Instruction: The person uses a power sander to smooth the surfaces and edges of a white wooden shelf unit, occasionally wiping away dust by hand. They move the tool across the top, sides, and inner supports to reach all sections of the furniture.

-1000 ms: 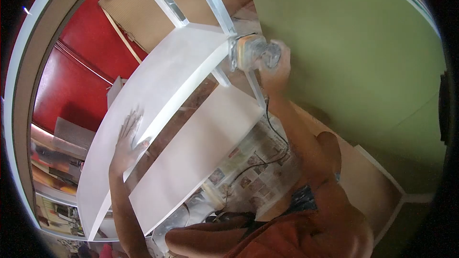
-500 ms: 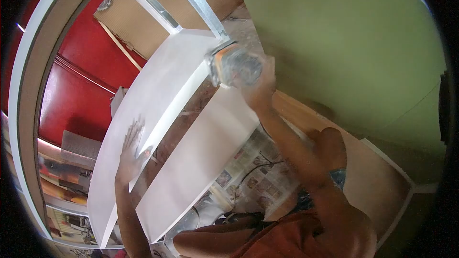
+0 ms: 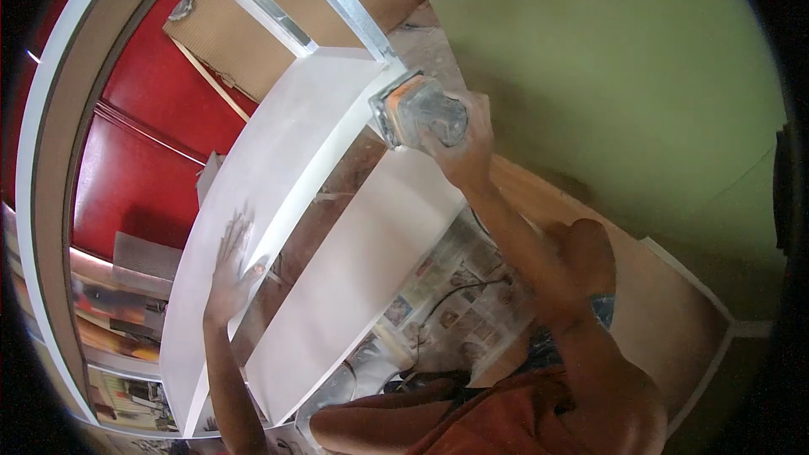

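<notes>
My right hand (image 3: pixel 468 150) is wrapped round a dusty grey and orange power sander (image 3: pixel 415 108). The sander's flat pad lies against the far end of a white furniture frame, close to the foot of a pale upright post (image 3: pixel 358 17). Fingers spread, my left hand (image 3: pixel 229 274) lies flat on the wide white curved panel (image 3: pixel 278 143) with its thumb over the near edge. A second white board (image 3: pixel 362 261) runs alongside, with a dark gap between the two.
Newspaper (image 3: pixel 463 295) with a dark cord across it covers the floor by my legs. A green wall (image 3: pixel 615 93) rises on the right. Brown cardboard (image 3: pixel 236 34) and a red surface (image 3: pixel 135 177) stand behind the panel. A curved white rim (image 3: pixel 38 135) borders the left side.
The sander has shifted slightly to the right, and it shows less blur. My left hand keeps its place on the panel. The whole view has tilted a little.
</notes>
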The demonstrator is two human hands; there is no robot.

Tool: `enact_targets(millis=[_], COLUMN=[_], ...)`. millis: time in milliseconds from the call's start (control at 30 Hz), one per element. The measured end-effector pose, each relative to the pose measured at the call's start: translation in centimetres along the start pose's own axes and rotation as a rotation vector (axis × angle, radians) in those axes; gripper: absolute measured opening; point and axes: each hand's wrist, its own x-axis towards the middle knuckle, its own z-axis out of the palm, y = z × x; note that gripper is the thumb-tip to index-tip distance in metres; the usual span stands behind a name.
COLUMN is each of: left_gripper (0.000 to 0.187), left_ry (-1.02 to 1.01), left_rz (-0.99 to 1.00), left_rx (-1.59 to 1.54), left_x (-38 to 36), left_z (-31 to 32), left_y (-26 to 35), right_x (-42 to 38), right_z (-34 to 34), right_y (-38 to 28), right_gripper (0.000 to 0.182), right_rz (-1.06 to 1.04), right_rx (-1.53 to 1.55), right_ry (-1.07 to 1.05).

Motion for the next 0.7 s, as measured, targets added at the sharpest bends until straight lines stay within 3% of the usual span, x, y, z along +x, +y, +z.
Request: enact_targets(millis=[67,167,333,533,700], left_gripper=[0.074,0.074,0.074,0.072,0.07], left_ry=[-0.002,-0.022,0.012,0.025,0.012], left_rz=[-0.043,0.066,-0.02,0.108,0.042], left_rx=[0.021,0.047,-0.002,0.001,0.019], left_x=[0.0,0.3,0.1,0.1,0.1], left_z=[0.0,-0.2,0.2,0.1,0.2], left_y=[-0.1,-0.6,-0.3,-1.0,-0.3], right_x=[0.7,0.2,0.6,0.1,1.1], right_z=[-0.3,-0.1,-0.6,-1.2,-1.8], right_y=[-0.8,-0.4,2.0,2.8,2.7], right_gripper=[0.064,0.066,0.065,0.066,0.066], right_rz=[-0.105,-0.145,-0.122,-0.128,-0.139], right_rx=[0.079,0.122,0.04,0.029,0.062], right_ry=[-0.054,-0.12,-0.085,-0.149,-0.165])
